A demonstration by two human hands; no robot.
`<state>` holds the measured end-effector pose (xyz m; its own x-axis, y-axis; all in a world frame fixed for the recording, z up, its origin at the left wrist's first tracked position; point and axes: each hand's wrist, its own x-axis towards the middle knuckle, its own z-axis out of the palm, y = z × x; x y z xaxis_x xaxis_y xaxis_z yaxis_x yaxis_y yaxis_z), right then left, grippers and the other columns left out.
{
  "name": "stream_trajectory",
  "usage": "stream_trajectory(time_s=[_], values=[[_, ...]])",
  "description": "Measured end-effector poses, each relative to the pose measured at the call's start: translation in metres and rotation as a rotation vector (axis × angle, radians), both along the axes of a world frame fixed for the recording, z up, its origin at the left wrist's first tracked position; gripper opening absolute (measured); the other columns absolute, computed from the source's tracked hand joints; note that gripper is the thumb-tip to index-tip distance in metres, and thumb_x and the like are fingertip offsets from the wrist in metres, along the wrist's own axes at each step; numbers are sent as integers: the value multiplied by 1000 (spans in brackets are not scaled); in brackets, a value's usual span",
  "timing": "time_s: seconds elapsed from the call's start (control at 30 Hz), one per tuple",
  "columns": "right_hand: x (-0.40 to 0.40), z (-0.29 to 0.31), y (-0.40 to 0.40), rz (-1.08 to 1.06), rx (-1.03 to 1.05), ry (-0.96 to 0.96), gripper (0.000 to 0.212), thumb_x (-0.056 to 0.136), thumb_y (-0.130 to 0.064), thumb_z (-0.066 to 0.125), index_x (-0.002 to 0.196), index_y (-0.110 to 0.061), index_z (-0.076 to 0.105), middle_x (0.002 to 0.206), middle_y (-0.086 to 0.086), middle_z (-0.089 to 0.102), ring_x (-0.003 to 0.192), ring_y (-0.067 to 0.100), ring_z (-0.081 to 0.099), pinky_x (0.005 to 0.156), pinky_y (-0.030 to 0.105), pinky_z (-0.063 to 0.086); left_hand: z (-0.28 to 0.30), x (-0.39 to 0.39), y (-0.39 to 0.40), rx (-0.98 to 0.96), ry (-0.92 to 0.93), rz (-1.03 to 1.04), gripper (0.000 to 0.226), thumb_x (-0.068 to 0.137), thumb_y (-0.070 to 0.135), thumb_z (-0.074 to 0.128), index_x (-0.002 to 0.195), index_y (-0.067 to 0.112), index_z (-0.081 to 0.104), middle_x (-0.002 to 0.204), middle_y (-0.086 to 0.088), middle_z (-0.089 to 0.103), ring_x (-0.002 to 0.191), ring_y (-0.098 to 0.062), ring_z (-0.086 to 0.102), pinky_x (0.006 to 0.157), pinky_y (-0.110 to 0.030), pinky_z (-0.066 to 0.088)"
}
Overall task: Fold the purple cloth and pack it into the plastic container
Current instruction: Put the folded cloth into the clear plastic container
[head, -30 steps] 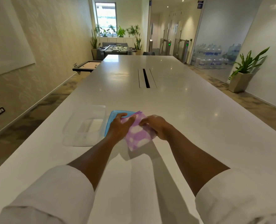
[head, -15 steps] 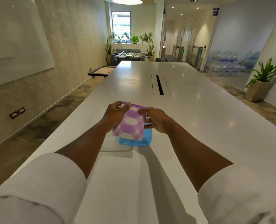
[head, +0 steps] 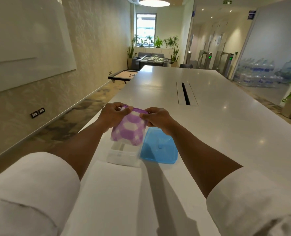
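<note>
- Cloth first: the purple cloth (head: 128, 129) with white patches is already folded into a small, thick square. It hangs in the air, just above the plastic container (head: 121, 156).
- Left hand (head: 113, 114) pinches the top left corner of the cloth. Its fingers are closed tight on the edge.
- Right hand (head: 158, 119) pinches the top right corner the same way, fingers closed on the cloth.
- Both hands are close together, so the cloth hangs down flat between them.
- The clear container sits open on the white table (head: 218, 133), right under the bottom edge of the cloth. I cannot tell if the cloth touches its rim.
- The blue lid (head: 160, 149) lies flat on the table, touching or just beside the right side of the container.
- How far along: the folding looks done. The cloth is not inside the container yet.
- What is left, I think: lower the cloth in and let go. It may need a push to sit flat, since it looks about as wide as the opening. The lid may go on after, but the task does not say so.
</note>
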<state>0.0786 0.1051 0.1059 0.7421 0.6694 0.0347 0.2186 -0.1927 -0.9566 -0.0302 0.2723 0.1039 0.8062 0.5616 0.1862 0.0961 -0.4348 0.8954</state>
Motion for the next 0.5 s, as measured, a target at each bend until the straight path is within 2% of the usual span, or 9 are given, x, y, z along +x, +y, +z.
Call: stream_trajectory(time_s=[0.07,0.2,0.27,0.37,0.43,0.5], values=[[3,-3,12,7,-46,-57,21,86,-18,71,103,-6,70,88,7,66,73,13,64,59,15,55,-1,-1,8,45,11,9,33,84,45,71,102,17,71,96,-11,73,89,-30,72,82,-48,60],[12,-10,33,10,-188,-247,19,87,-18,68,102,-6,72,93,11,68,84,22,66,81,32,60,-8,1,24,163,80,32,33,82,44,73,100,16,73,91,-11,74,84,-29,73,75,-42,62],[15,-14,39,37,-280,-361,20,86,-20,66,101,-9,73,95,9,67,88,22,64,81,33,57,-12,3,30,216,128,20,33,81,42,74,100,15,75,90,-8,73,83,-27,72,74,-40,62],[16,-21,46,108,-465,-537,24,86,-24,63,108,-16,72,108,6,65,93,18,58,75,26,50,-20,6,36,346,246,-11,33,82,43,73,100,16,76,89,-4,73,83,-24,71,73,-35,60],[16,-26,49,139,-543,-581,26,85,-24,62,110,-19,71,112,5,64,96,19,58,79,29,53,-25,8,38,426,337,-34,34,82,44,72,102,17,75,93,-2,73,82,-20,69,64,-26,55],[13,-29,51,170,-621,-646,28,86,-24,60,112,-20,70,113,5,65,96,18,56,86,34,56,-32,10,38,469,390,-50,34,82,43,73,103,16,76,96,-2,74,84,-19,67,65,-22,49]])
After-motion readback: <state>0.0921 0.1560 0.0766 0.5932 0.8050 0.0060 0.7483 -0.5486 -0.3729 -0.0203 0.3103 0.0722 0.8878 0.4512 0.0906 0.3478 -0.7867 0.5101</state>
